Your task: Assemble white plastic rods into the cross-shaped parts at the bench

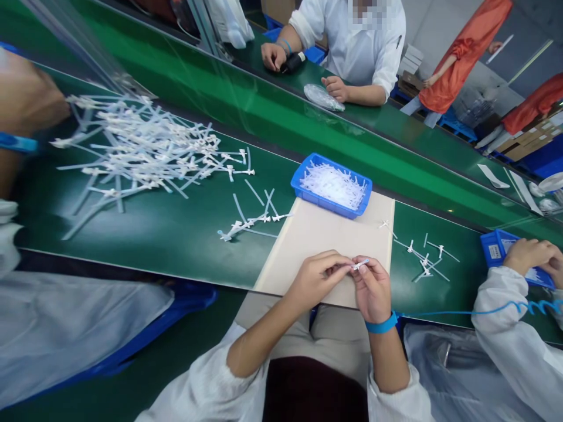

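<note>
Over the front part of a beige board, my left hand and my right hand meet at their fingertips. Between them is a small white plastic fitting with a short pale-blue tube piece. My right fingers pinch it, and my left thumb and forefinger close on its left end. Its finer shape is partly hidden by the fingertips. Beyond my hands, a blue tray full of thin whitish plastic pieces rests at the back of the board. My right wrist wears a blue band with a coiled cord.
A large heap of pale-blue tubes with white fittings covers the left bench. Smaller groups lie left and right of the board. Co-workers' arms are at both sides; another person sits behind the green-edged divider. A blue bin stands right.
</note>
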